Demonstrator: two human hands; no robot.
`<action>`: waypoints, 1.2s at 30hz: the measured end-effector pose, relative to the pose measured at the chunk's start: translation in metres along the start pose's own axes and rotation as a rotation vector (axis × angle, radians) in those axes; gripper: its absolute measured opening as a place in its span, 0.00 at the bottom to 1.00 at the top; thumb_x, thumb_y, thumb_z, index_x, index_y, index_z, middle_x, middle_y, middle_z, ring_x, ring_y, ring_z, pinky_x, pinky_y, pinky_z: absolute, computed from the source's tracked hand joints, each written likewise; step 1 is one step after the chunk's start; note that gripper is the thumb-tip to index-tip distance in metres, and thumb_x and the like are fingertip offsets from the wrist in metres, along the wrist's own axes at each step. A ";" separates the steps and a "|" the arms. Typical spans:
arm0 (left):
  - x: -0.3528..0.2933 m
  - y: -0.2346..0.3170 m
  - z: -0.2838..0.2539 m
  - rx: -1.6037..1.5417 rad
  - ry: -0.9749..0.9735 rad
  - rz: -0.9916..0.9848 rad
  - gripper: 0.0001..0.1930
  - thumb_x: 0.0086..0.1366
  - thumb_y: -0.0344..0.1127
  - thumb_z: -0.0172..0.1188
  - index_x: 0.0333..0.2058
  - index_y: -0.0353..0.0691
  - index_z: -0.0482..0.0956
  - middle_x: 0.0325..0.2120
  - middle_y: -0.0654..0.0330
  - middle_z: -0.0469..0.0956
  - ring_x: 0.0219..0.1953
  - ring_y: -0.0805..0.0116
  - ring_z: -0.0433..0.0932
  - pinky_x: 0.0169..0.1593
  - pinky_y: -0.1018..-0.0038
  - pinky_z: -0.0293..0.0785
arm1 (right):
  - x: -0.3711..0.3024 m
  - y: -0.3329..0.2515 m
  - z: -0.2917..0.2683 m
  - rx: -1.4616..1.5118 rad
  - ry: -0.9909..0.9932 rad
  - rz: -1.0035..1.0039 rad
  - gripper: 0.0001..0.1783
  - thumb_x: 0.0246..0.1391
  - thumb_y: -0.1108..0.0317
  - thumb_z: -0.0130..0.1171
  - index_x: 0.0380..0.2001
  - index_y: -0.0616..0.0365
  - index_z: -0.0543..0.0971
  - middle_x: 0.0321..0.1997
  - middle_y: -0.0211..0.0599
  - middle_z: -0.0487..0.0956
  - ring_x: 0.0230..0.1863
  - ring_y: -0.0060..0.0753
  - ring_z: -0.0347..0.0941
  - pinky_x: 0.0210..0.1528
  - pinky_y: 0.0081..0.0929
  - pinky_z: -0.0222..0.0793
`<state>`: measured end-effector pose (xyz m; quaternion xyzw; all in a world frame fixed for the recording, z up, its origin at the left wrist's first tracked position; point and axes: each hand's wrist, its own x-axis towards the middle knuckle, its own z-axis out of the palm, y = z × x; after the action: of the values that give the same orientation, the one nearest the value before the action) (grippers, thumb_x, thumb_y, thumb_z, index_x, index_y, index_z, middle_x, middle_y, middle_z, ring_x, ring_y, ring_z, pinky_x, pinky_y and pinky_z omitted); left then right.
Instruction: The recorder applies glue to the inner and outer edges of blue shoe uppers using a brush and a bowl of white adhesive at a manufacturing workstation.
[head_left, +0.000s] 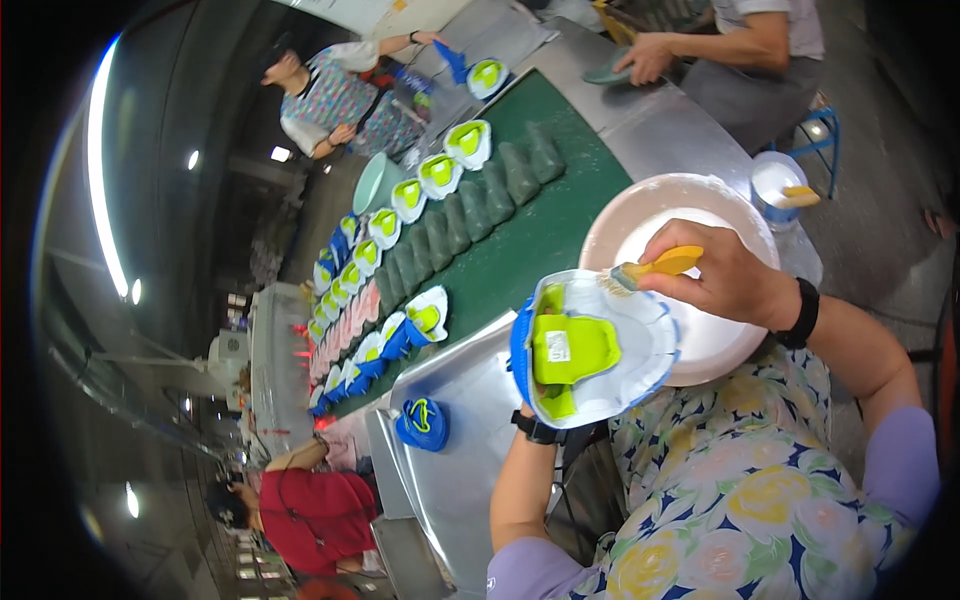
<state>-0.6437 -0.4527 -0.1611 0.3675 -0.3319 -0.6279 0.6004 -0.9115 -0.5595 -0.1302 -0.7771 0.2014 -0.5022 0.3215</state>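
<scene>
My left hand is hidden behind a blue shoe upper (655, 340) that it holds up, its white underside facing me. A lime-green patch (580, 345) with a small white label lies inside that underside. Below the upper, a black band shows on my left wrist (538, 428). My right hand (725, 280) grips a brush (668, 262) by its yellow handle. The bristles are at the upper's white rim, and look to be touching it. Under both hands stands a wide pinkish basin (610, 215) of white liquid.
A green conveyor belt (560, 110) carries rows of uppers (438, 175) and dark grey sole pieces (470, 210). A blue upper (422, 425) lies on the metal table (470, 400). A small pot (775, 180) with a yellow-handled brush stands at right. Several co-workers are around the belt.
</scene>
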 end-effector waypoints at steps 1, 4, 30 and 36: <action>0.002 -0.002 -0.002 0.046 -0.036 0.062 0.29 0.70 0.56 0.51 0.60 0.42 0.68 0.51 0.52 0.77 0.50 0.52 0.80 0.53 0.54 0.79 | 0.005 -0.001 0.006 0.035 -0.004 -0.056 0.10 0.56 0.66 0.66 0.33 0.57 0.74 0.33 0.42 0.80 0.32 0.45 0.77 0.34 0.31 0.71; 0.020 -0.003 -0.032 -0.040 0.178 0.072 0.24 0.71 0.52 0.52 0.58 0.43 0.69 0.47 0.54 0.78 0.44 0.59 0.81 0.52 0.64 0.79 | 0.013 0.000 0.010 -0.012 -0.091 0.231 0.11 0.56 0.68 0.66 0.31 0.60 0.74 0.24 0.42 0.76 0.25 0.38 0.75 0.29 0.32 0.68; 0.128 0.104 -0.442 0.876 0.984 -0.234 0.31 0.56 0.23 0.52 0.62 0.31 0.66 0.60 0.44 0.69 0.64 0.50 0.66 0.65 0.64 0.61 | -0.007 0.063 -0.002 -0.012 0.089 0.913 0.05 0.64 0.71 0.55 0.38 0.60 0.70 0.34 0.34 0.74 0.28 0.17 0.72 0.31 0.12 0.71; 0.152 0.111 -0.462 0.449 1.247 0.168 0.37 0.58 0.27 0.57 0.67 0.32 0.57 0.65 0.49 0.63 0.66 0.58 0.62 0.66 0.67 0.58 | -0.006 0.068 -0.002 -0.110 0.063 0.887 0.07 0.65 0.68 0.55 0.40 0.59 0.71 0.33 0.33 0.75 0.28 0.16 0.71 0.31 0.12 0.69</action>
<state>-0.1914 -0.5997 -0.3110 0.7508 -0.0728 -0.1646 0.6355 -0.9150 -0.6052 -0.1811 -0.6160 0.5510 -0.3277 0.4578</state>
